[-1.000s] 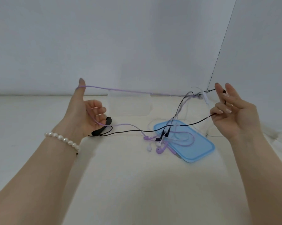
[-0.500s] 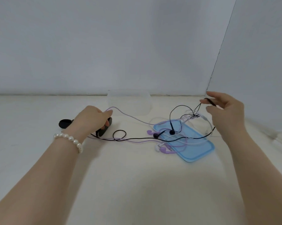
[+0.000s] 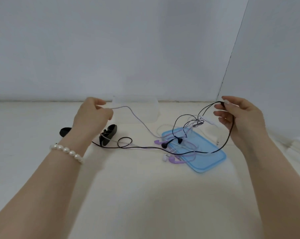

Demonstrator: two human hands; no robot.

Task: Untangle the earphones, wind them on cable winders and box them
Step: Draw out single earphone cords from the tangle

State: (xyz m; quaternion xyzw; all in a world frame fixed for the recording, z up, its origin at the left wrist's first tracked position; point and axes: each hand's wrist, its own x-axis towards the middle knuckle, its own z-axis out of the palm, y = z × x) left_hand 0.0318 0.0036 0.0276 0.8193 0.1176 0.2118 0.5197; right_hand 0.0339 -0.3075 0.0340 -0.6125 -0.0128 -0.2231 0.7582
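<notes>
A lilac earphone cable [image 3: 137, 118] is pinched between thumb and curled fingers of the left hand [image 3: 92, 114], raised above the table [image 3: 145, 195] at the left. From there the cable sags rightward and down to a tangle [image 3: 196, 121] of lilac, white and black cables held up over the blue lid [image 3: 209, 159]. A black earphone cable [image 3: 230, 133] is gripped by the right hand [image 3: 239, 116] at the far right, its end pinched at the fingertips and a length draped down across the palm to the lid. The black earbuds [image 3: 171, 143] and lilac earbuds [image 3: 173, 159] lie on and just beside the lid's left edge. A black cable winder [image 3: 108, 134] lies below the left hand, with a second black winder [image 3: 64, 131] just left of the wrist. A clear box [image 3: 142, 109] stands at the far edge by the wall. The near half of the table is open, while the right side is bounded by a wall corner. Compared with half a second ago, the left hand has been lifted off the table away from the winder, and the lilac cable has been drawn up with it; the right hand is found almost where it was.
</notes>
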